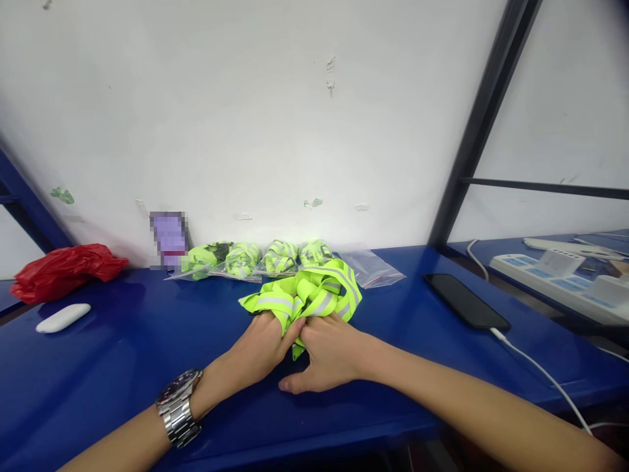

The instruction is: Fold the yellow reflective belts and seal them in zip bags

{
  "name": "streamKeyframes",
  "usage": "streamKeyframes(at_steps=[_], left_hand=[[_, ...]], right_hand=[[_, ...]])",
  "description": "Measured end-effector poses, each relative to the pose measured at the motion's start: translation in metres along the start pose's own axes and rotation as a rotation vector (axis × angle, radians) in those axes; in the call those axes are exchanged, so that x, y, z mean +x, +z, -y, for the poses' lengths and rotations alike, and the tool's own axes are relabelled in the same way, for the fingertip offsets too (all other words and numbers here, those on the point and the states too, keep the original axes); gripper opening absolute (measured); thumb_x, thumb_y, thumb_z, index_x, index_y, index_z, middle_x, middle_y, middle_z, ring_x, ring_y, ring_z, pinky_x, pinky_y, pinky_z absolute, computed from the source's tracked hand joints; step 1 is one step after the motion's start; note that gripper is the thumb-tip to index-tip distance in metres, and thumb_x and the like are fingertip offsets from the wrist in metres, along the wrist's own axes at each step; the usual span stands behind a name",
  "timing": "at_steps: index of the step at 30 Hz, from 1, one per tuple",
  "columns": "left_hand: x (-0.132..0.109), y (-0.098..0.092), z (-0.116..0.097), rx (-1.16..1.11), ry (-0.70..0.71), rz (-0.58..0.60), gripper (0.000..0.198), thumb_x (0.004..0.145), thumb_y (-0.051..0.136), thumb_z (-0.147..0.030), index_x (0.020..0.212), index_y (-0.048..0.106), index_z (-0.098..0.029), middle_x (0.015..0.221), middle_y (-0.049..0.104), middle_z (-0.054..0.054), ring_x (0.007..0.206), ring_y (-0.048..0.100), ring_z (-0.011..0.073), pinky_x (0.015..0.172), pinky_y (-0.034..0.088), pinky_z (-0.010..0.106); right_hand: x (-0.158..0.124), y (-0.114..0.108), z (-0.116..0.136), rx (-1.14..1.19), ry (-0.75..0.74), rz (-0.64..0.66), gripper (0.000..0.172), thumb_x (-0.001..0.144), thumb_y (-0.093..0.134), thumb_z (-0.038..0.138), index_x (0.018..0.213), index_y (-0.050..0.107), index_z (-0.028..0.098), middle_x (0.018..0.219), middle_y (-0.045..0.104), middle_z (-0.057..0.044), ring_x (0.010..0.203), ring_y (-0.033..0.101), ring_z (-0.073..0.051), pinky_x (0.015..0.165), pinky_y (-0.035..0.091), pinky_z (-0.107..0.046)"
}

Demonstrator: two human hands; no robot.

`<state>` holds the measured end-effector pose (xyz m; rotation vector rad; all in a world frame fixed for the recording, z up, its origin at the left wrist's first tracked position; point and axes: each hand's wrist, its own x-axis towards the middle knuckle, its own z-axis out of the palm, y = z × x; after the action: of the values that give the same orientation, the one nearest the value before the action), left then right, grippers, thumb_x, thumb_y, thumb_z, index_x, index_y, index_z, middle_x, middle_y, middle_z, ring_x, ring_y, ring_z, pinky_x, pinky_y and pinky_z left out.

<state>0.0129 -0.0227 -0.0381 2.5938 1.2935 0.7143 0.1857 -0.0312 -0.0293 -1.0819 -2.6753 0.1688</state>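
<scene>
A crumpled fluorescent yellow-green reflective safety vest (pixel 322 292) with silver stripes lies bunched on the blue table in front of me. It looks made of wide bands. My left hand (pixel 265 344), with a metal watch (pixel 179 406) on the wrist, is closed on its near left side, thumb over the fabric. Beside it, my right hand (pixel 334 351) has its fingers curled into the near edge, with the thumb held apart below. The two hands touch, and the fabric hides most fingertips. A loose end hangs down between them.
Several clear zip bags (pixel 280 257) with similar yellow-green bundles line the wall, beside a flat clear bag (pixel 376 267). A blurred purple-screened item (pixel 170 239), red plastic bag (pixel 69 270) and white case (pixel 63 318) are left. A phone (pixel 466 301) with a cable (pixel 540 373) lies right.
</scene>
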Motion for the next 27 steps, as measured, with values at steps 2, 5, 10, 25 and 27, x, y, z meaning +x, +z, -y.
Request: streamKeyframes(at_steps=[2,5,10,25,27], left_hand=[[0.000,0.002,0.002,0.020,-0.002,-0.029,0.034,0.094,0.040,-0.031,0.120,0.058,-0.018,0.110,0.066,0.011,0.108,0.059,0.0258,0.101,0.043,0.041],[-0.002,0.005,0.003,0.075,-0.054,-0.038,0.031,0.088,0.042,-0.023,0.114,0.058,-0.017,0.109,0.065,0.012,0.106,0.059,0.0264,0.098,0.045,0.043],[-0.009,0.009,0.009,0.273,-0.101,0.062,0.026,0.085,0.034,-0.018,0.088,0.059,-0.014,0.091,0.064,0.016,0.085,0.061,0.0293,0.080,0.050,0.046],[0.035,-0.064,-0.010,0.101,-0.262,-0.517,0.021,0.076,0.039,-0.024,0.056,0.031,-0.024,0.049,0.034,-0.003,0.049,0.033,0.0137,0.054,0.029,0.030],[0.045,-0.074,-0.018,-0.021,-0.333,-0.487,0.024,0.075,0.040,-0.025,0.053,0.028,-0.024,0.048,0.029,-0.004,0.048,0.027,0.0119,0.050,0.024,0.029]], right_hand=[[0.000,-0.001,-0.005,0.042,-0.017,0.002,0.061,0.068,0.060,0.072,0.086,0.072,0.014,0.081,0.070,-0.012,0.081,0.065,-0.029,0.073,0.049,-0.037],[0.000,-0.006,-0.010,0.145,-0.077,0.025,0.056,0.072,0.063,0.064,0.098,0.068,0.015,0.091,0.070,-0.011,0.085,0.065,-0.027,0.074,0.048,-0.034],[-0.004,-0.019,-0.015,0.107,-0.195,-0.046,0.039,0.089,0.052,0.049,0.106,0.065,0.017,0.104,0.069,-0.010,0.094,0.063,-0.024,0.080,0.045,-0.033],[-0.020,-0.016,-0.016,-0.009,-0.223,-0.604,0.021,0.086,0.054,0.035,0.091,0.069,0.021,0.078,0.066,-0.007,0.073,0.059,-0.020,0.072,0.049,-0.036],[-0.015,-0.010,-0.004,-0.089,-0.215,-0.531,0.052,0.083,0.059,0.048,0.124,0.060,0.016,0.115,0.061,-0.017,0.101,0.057,-0.029,0.083,0.048,-0.044]])
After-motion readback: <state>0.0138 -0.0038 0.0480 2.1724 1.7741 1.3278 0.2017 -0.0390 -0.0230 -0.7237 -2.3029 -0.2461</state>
